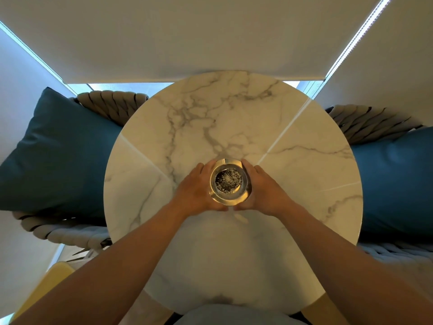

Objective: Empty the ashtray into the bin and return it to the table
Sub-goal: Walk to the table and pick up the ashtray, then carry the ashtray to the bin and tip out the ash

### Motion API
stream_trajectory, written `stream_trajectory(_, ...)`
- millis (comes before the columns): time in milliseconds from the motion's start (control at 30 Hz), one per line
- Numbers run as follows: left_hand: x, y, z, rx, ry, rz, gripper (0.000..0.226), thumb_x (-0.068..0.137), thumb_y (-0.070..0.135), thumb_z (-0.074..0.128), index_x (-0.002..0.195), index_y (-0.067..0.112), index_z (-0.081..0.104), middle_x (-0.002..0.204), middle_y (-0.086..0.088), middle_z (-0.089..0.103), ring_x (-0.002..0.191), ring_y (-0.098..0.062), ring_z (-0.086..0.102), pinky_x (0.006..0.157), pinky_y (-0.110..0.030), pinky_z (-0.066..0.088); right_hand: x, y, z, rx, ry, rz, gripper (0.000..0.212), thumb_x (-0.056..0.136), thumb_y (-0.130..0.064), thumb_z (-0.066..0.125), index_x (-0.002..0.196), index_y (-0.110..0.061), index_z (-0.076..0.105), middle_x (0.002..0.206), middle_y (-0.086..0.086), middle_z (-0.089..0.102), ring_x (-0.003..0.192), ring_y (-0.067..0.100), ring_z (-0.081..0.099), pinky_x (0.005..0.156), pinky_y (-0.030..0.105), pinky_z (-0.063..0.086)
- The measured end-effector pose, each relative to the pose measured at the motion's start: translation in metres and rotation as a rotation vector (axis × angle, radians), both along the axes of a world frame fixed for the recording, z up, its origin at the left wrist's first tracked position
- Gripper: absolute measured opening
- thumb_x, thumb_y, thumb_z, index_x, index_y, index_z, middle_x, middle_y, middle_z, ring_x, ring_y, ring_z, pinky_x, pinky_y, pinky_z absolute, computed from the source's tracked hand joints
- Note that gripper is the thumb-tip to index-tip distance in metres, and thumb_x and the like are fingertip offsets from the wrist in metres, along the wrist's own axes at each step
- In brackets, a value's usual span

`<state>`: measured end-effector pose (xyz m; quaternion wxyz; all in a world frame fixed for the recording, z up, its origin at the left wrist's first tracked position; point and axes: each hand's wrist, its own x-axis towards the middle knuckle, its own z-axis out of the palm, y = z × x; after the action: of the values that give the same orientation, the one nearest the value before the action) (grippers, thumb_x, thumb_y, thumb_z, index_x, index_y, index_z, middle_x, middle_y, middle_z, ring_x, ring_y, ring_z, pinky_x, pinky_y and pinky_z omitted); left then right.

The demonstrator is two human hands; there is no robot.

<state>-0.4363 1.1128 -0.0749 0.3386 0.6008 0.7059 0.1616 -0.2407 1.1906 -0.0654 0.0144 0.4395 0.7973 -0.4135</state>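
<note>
The ashtray (230, 181) sits on the round marble table (304, 188), slightly toward the person's side of centre, upright, with dark ash and pale grit lying in its bowl. The left hand (199, 188) cups its left wall and the right hand (264, 187) cups its right wall; the fingers of each hand lie close together and curve around the glass, thumbs meeting near the rim closest to the body. Whether the base has left the marble cannot be told from here. The step in hand appears to be the lift. To do it well, keep both palms pressed evenly against opposite walls, raise the ashtray straight up, and hold the rim level throughout the carry, since the ash is loose and any tilt or jolt is likely to spill it. The glass looks thick and smooth, so a firm, symmetrical squeeze is advised over a fingertip hold. The tabletop around the ashtray is bare, giving free room to lift in any direction. The table's edge curves close to the person's body at the near side. Two chairs with blue cushions, left (58, 151) and right (393, 184), stand tight against the table on both flanks, so the clearest path out is probably back toward the person. A white blind (210, 38) hangs just beyond the far edge. No bin is in view; its location must be found before turning.
</note>
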Motion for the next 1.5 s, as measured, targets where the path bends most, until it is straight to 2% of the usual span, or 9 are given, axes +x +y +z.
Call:
stream_trajectory(367, -0.002, -0.041, 0.046, 0.083, -0.217, 0.03, 0.127, 0.034, 0.059, 0.093, 0.142, 0.048, 0.027, 0.137, 0.021, 0.051, 0.125, -0.001, 0.051, 0.102, -0.038, 0.049, 0.018, -0.038, 0.046, -0.038, 0.179, -0.039, 0.131, 0.046, -0.047, 0.096, 0.154, -0.026, 0.025, 0.142, -0.009, 0.05, 0.128, 0.009, 0.047, 0.106, 0.027, 0.042)
stream_trajectory(500, -0.006, -0.052, 0.055, 0.086, -0.214, 0.003, 0.127, 0.033, 0.06, 0.092, 0.141, 0.05, 0.025, 0.135, 0.024, 0.052, 0.123, 0.0, 0.052, 0.101, -0.039, 0.05, 0.016, -0.053, 0.054, -0.112, 0.246, -0.067, 0.125, 0.045, -0.046, 0.096, 0.149, -0.04, 0.026, 0.13, -0.035, 0.048, 0.122, -0.007, 0.05, 0.103, 0.02, 0.045)
stream_trajectory(633, -0.01, -0.065, 0.062, 0.088, -0.209, -0.036, 0.125, 0.035, 0.058, 0.093, 0.142, 0.046, 0.029, 0.134, 0.025, 0.053, 0.123, -0.001, 0.052, 0.1, -0.04, 0.05, 0.014, -0.071, 0.058, -0.128, 0.273, -0.105, 0.126, 0.05, -0.041, 0.097, 0.154, -0.025, 0.028, 0.138, -0.015, 0.054, 0.126, 0.002, 0.053, 0.105, 0.023, 0.045)
stream_trajectory(767, -0.01, -0.089, 0.07, 0.109, -0.195, -0.049, 0.12, 0.036, 0.061, 0.089, 0.138, 0.051, 0.028, 0.129, 0.03, 0.051, 0.121, 0.001, 0.052, 0.1, -0.038, 0.05, 0.012, -0.093, 0.063, -0.095, 0.305, -0.109, 0.108, 0.061, -0.04, 0.093, 0.151, -0.024, 0.035, 0.126, -0.013, 0.062, 0.105, -0.006, 0.06, 0.086, 0.012, 0.046)
stream_trajectory(967, 0.01, -0.144, 0.079, 0.113, -0.14, 0.057, 0.125, 0.038, 0.062, 0.089, 0.145, 0.038, 0.027, 0.137, 0.017, 0.052, 0.123, -0.007, 0.052, 0.102, -0.041, 0.049, 0.02, -0.121, 0.07, -0.107, 0.302, -0.093, 0.066, 0.09, -0.024, 0.072, 0.148, -0.021, 0.041, 0.125, -0.003, 0.066, 0.108, 0.013, 0.065, 0.096, 0.032, 0.052)
stream_trajectory(1100, 0.036, -0.192, 0.078, 0.151, -0.154, 0.21, 0.125, 0.04, 0.062, 0.089, 0.146, 0.041, 0.026, 0.14, 0.019, 0.049, 0.127, -0.004, 0.049, 0.106, -0.04, 0.047, 0.028, -0.141, 0.078, -0.238, 0.38, -0.018, 0.047, 0.099, -0.005, 0.055, 0.143, -0.02, 0.048, 0.104, -0.001, 0.065, 0.068, -0.002, 0.061, 0.062, 0.017, 0.047)
stream_trajectory(1233, 0.067, -0.251, 0.081, 0.245, -0.182, 0.402, 0.112, 0.04, 0.059, 0.092, 0.13, 0.066, 0.026, 0.123, 0.045, 0.046, 0.117, 0.014, 0.048, 0.095, -0.014, 0.046, 0.034, -0.167, 0.083, -0.407, 0.416, 0.051, 0.037, 0.099, -0.003, 0.055, 0.133, -0.019, 0.058, 0.084, 0.014, 0.064, 0.054, 0.017, 0.053, 0.054, 0.032, 0.045)
stream_trajectory(1367, 0.087, -0.31, 0.088, 0.337, -0.174, 0.563, 0.105, 0.045, 0.061, 0.092, 0.132, 0.058, 0.034, 0.124, 0.043, 0.05, 0.115, 0.019, 0.049, 0.084, 0.007, 0.035, 0.026, -0.2, 0.08, -0.643, 0.451, 0.051, 0.02, 0.095, 0.004, 0.058, 0.111, -0.006, 0.062, 0.074, 0.017, 0.064, 0.054, 0.024, 0.054, 0.053, 0.036, 0.046)
stream_trajectory(1500, 0.089, -0.364, 0.088, 0.37, -0.156, 0.725, 0.108, 0.047, 0.065, 0.09, 0.139, 0.04, 0.04, 0.126, 0.027, 0.059, 0.117, 0.005, 0.057, 0.089, -0.016, 0.052, 0.003, -0.236, 0.077, -0.751, 0.39, 0.19, 0.009, 0.095, 0.004, 0.059, 0.1, -0.001, 0.064, 0.073, 0.017, 0.069, 0.059, 0.025, 0.061, 0.055, 0.034, 0.051)
